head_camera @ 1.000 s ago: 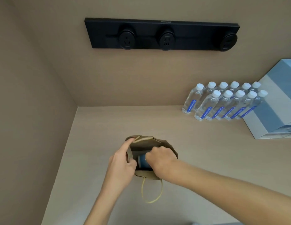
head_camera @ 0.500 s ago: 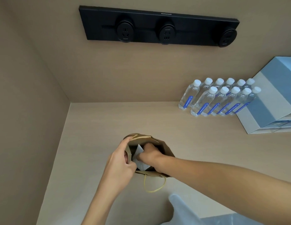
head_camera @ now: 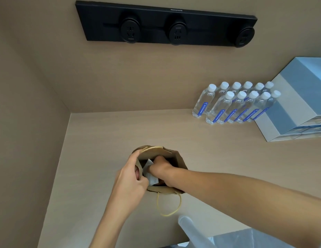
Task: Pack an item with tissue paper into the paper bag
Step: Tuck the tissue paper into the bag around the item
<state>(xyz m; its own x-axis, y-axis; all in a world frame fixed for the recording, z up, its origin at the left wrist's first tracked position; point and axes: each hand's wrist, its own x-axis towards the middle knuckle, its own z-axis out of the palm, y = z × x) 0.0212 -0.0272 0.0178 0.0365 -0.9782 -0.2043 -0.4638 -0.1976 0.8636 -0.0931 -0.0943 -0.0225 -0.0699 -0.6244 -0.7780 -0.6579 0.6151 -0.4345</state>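
**Tissue going down into the bag**

We are seeing white tissue paper (head_camera: 150,173) sitting inside the paper bag (head_camera: 180,162) on the bench (head_camera: 227,154), under our right hand (head_camera: 160,166), which is reaching in, fingers curled onto it. Our left hand (head_camera: 131,179) is pinching the bag's left rim. Compared with a second ago, tissue is covering the blue item.

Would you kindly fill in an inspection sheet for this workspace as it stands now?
Surface: beige laminate counter, bare at left.
Job's things: brown paper bag upright, open; white tissue paper inside.
Clutter: clear water bottles with white caps, blue-and-white box, translucent plastic sheet.
Hands: left hand grips the bag rim; right hand reaches inside, against the tissue.
Cables: nothing seen.
Surroundings: black socket strip on the wall.
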